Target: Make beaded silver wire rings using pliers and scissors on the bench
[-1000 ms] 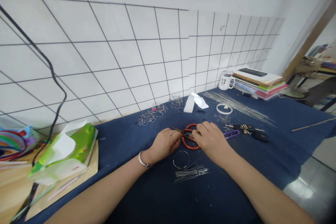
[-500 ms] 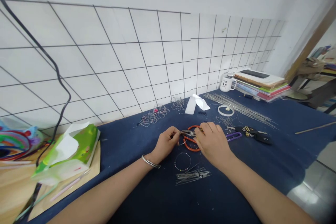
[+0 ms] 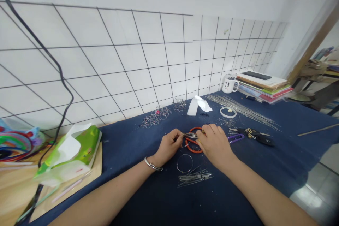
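Note:
My right hand [image 3: 215,145] is wrapped round a pair of pliers [image 3: 191,135], their metal jaws pointing left toward the other hand. My left hand [image 3: 169,145], with a silver bangle on its wrist, pinches a thin wire loop [image 3: 186,145] close to the jaw tips; the fingers hide much of it. Under the pliers lie orange-handled scissors [image 3: 195,151], partly covered by my right hand. Nearer to me are a finished-looking beaded wire bracelet [image 3: 184,163] and a bundle of short wires [image 3: 195,178].
Tangled wire bracelets [image 3: 155,117] lie by the wall. Farther right are a white coil [image 3: 228,112], long straight wires [image 3: 242,111], a purple-handled tool [image 3: 236,138], keys [image 3: 255,136], a mug [image 3: 230,84] and stacked books [image 3: 265,86]. Tissues [image 3: 71,148] sit at left.
The pliers' jaws have come up to the left fingertips, and the wire loop now shows below them. Over the last half second both hands hold nearly still; the view has shifted slightly.

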Available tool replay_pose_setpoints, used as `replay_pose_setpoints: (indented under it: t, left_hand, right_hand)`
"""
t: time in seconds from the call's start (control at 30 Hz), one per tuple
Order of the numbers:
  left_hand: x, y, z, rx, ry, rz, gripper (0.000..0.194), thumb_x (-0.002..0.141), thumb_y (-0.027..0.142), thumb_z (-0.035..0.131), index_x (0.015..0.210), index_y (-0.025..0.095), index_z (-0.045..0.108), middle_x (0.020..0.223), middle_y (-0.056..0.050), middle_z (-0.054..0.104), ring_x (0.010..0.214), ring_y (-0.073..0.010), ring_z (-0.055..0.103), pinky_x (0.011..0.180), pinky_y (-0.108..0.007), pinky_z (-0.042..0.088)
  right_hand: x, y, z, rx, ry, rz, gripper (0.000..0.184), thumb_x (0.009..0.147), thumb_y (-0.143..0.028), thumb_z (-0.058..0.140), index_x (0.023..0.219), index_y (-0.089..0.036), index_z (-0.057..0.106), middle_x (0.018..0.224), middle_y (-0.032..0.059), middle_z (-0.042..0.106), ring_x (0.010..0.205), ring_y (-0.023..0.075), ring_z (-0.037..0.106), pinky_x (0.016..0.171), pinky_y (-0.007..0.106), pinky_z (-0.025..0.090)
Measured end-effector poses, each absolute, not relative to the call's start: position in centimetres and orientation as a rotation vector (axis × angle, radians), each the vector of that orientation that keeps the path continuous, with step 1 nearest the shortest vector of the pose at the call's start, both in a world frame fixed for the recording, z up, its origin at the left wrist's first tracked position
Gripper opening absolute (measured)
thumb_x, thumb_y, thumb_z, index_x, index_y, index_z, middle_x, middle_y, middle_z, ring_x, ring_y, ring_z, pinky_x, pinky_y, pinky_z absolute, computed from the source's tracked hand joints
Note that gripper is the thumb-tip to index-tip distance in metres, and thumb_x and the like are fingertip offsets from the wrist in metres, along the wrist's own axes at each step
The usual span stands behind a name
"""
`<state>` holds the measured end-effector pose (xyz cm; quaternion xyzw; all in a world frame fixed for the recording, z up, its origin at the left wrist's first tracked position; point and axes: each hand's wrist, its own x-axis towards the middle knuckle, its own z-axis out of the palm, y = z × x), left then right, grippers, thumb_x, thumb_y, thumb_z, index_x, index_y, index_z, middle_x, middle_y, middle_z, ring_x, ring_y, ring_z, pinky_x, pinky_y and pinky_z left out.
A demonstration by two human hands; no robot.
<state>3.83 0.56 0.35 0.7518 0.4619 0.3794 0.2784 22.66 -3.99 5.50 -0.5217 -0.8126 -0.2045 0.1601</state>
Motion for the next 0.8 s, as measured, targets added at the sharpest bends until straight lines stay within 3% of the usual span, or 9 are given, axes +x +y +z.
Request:
replay_pose_setpoints:
  t: [0.8]
  left_hand:
    - [3.65, 0.45, 0.31, 2.210, 1.182, 0.984, 0.014, 0.080, 0.017, 0.039, 0.068, 0.016, 0.046, 0.063, 0.004, 0.048, 0.057, -0.0068, 0.041, 0.055, -0.017, 0.034]
  right_hand:
    - [22.90, -4.00, 5.27, -1.377, -2.374, -0.664, 0.014, 0.083, -0.015, 0.045, 0.088, -0.015, 0.058, 0.082, 0.0082, 0.051, 0.079, 0.0200, 0.038, 0.068, 0.033, 0.025]
